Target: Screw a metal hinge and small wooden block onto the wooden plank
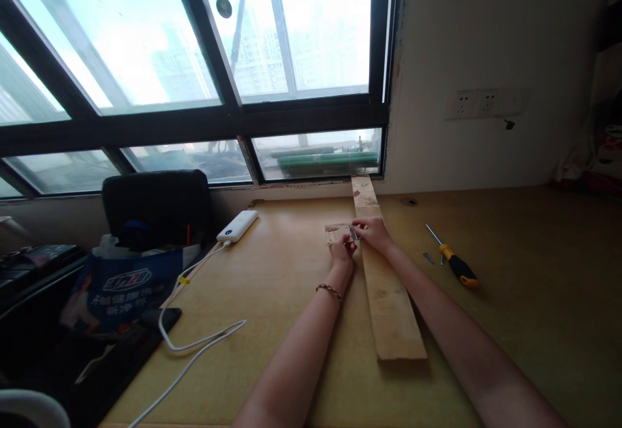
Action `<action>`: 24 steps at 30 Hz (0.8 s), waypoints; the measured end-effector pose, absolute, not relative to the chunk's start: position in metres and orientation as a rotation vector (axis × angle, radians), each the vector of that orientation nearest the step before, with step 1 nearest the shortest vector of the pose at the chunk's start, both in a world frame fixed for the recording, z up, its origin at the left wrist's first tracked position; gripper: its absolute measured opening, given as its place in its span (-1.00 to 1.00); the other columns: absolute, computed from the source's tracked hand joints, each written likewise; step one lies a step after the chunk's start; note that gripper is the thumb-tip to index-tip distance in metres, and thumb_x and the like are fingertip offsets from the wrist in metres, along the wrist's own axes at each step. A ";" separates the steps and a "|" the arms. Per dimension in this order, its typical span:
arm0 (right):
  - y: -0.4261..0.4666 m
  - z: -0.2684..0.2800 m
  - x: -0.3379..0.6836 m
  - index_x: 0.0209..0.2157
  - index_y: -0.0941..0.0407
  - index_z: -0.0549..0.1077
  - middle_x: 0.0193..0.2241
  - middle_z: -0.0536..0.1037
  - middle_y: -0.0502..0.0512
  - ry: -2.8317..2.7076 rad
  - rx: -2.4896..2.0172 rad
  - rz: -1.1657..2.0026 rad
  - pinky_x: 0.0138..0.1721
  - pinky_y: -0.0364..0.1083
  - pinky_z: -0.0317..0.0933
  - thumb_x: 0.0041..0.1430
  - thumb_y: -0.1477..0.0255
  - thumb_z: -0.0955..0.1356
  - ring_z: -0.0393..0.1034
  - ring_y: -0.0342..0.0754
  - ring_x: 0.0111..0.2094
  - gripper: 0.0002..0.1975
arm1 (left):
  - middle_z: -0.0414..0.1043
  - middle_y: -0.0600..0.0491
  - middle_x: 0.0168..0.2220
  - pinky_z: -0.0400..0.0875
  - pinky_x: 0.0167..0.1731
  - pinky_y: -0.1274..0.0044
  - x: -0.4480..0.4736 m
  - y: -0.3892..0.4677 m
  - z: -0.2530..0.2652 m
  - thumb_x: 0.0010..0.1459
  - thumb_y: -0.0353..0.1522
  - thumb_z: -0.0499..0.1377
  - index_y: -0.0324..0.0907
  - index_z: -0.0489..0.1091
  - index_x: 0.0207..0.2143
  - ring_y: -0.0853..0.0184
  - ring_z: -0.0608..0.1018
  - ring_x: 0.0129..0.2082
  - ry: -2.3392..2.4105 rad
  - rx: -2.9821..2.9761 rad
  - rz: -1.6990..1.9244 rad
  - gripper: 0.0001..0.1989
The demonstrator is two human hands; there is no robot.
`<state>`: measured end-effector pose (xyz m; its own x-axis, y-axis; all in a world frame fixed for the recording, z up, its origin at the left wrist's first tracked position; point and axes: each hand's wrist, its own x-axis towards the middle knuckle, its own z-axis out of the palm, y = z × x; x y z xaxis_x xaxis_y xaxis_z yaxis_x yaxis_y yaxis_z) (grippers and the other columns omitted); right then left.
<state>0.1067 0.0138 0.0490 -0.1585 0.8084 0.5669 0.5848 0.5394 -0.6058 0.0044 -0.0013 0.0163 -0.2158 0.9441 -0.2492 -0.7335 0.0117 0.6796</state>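
A long wooden board [391, 305] lies lengthwise on the table, its far end near the window. Beside its left edge sits a small wooden piece [333, 228]. My left hand [343, 253] is at the near side of that piece with its fingers curled in; what they grip is hidden. Over the board, my right hand [373, 232] pinches a small shiny metal piece [354, 233], too small to identify for certain. Both hands nearly meet at this metal piece, between the small wooden piece and the board.
A yellow-and-black screwdriver [454, 263] and several screws [428, 258] lie on the table [525, 324] to the right. At left are a white power bank [238, 226] with its cable [201, 340], a black chair [155, 201] and a blue bag [126, 292].
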 end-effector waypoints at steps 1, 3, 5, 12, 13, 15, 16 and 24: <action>0.014 0.049 0.107 -0.40 0.12 0.55 -0.54 0.53 0.03 -1.839 -1.145 0.312 -0.43 -0.20 0.17 -0.02 0.44 0.32 0.36 -0.14 -0.52 -0.84 | 0.23 0.18 -0.73 0.05 -0.75 0.66 0.005 -0.002 0.016 -0.27 -0.46 0.14 -0.26 0.26 -0.64 0.55 0.24 -0.80 0.850 0.345 1.586 -0.93; 0.014 0.048 0.106 -0.39 0.13 0.54 -0.53 0.53 0.04 -1.797 -1.156 0.316 -0.42 -0.20 0.18 -0.02 0.44 0.31 0.37 -0.14 -0.51 -0.83 | 0.26 0.17 -0.71 0.07 -0.74 0.66 0.006 -0.002 0.016 -0.27 -0.44 0.17 -0.28 0.31 -0.60 0.55 0.26 -0.78 0.853 0.384 1.572 -0.91; 0.015 0.047 0.106 -0.38 0.13 0.54 -0.51 0.54 0.04 -1.768 -1.176 0.302 -0.41 -0.20 0.19 -0.02 0.45 0.31 0.38 -0.13 -0.49 -0.82 | 0.29 0.15 -0.68 0.09 -0.72 0.67 0.006 -0.002 0.015 -0.28 -0.43 0.19 -0.29 0.34 -0.57 0.56 0.27 -0.76 0.857 0.424 1.555 -0.88; 0.016 0.046 0.107 -0.39 0.12 0.54 -0.51 0.55 0.04 -1.692 -1.227 0.276 -0.41 -0.19 0.19 -0.03 0.44 0.30 0.39 -0.11 -0.48 -0.81 | 0.35 0.09 -0.60 0.11 -0.71 0.65 0.005 0.000 0.011 -0.29 -0.41 0.21 -0.32 0.37 -0.54 0.57 0.28 -0.75 0.901 0.464 1.528 -0.83; 0.017 0.047 0.107 -0.39 0.12 0.54 -0.50 0.56 0.04 -1.681 -1.230 0.285 -0.41 -0.19 0.20 -0.03 0.44 0.30 0.39 -0.11 -0.48 -0.81 | 0.35 0.09 -0.61 0.11 -0.72 0.64 0.005 0.000 0.011 -0.29 -0.41 0.21 -0.32 0.38 -0.54 0.57 0.27 -0.76 0.909 0.466 1.523 -0.83; 0.016 0.047 0.107 -0.40 0.12 0.54 -0.50 0.56 0.04 -1.666 -1.228 0.306 -0.41 -0.18 0.20 -0.04 0.44 0.30 0.39 -0.11 -0.49 -0.82 | 0.34 0.09 -0.61 0.10 -0.72 0.64 0.004 0.000 0.011 -0.29 -0.41 0.21 -0.32 0.37 -0.54 0.57 0.26 -0.76 0.923 0.471 1.524 -0.83; 0.016 0.047 0.107 -0.40 0.11 0.55 -0.50 0.56 0.04 -1.665 -1.222 0.317 -0.42 -0.18 0.21 -0.04 0.44 0.31 0.39 -0.11 -0.49 -0.82 | 0.34 0.10 -0.62 0.09 -0.73 0.64 0.004 0.000 0.011 -0.29 -0.41 0.21 -0.32 0.37 -0.54 0.57 0.26 -0.76 0.927 0.474 1.527 -0.83; 0.015 0.048 0.107 -0.46 0.12 0.54 -0.52 0.55 0.02 -1.656 -1.224 0.290 -0.42 -0.19 0.20 -0.06 0.45 0.31 0.38 -0.12 -0.49 -0.85 | 0.31 0.11 -0.66 0.06 -0.75 0.64 0.004 0.002 0.009 -0.31 -0.43 0.20 -0.31 0.35 -0.60 0.56 0.24 -0.78 0.932 0.483 1.560 -0.88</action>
